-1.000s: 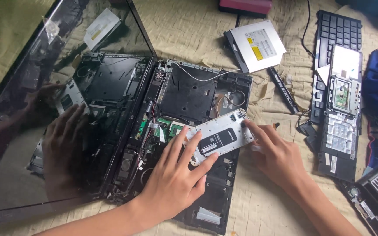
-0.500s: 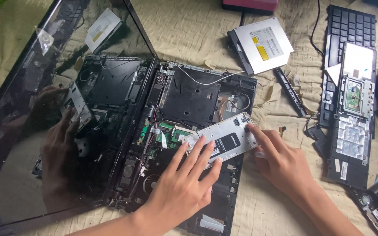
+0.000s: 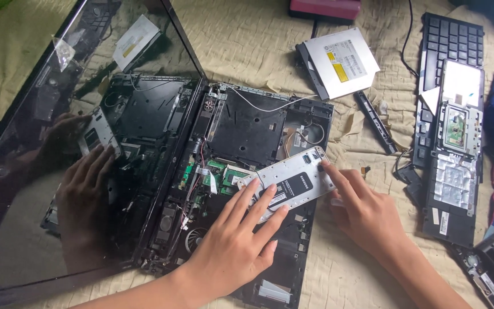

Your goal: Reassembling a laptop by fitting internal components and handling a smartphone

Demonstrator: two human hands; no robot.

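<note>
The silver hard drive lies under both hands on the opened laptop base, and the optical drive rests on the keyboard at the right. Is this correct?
Not quite: in the head view the optical drive rests on the beige cloth, not on the keyboard. The silver hard drive under both hands on the laptop base is right.

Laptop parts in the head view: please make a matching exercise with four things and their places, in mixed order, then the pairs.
1. silver drive
2. optical drive
3. keyboard
4. green board

A. at the top right of the cloth
B. inside the open laptop base
C. under both hands' fingertips
D. on the cloth just beyond the base

Pairs: 1-C, 2-D, 3-A, 4-B
</note>
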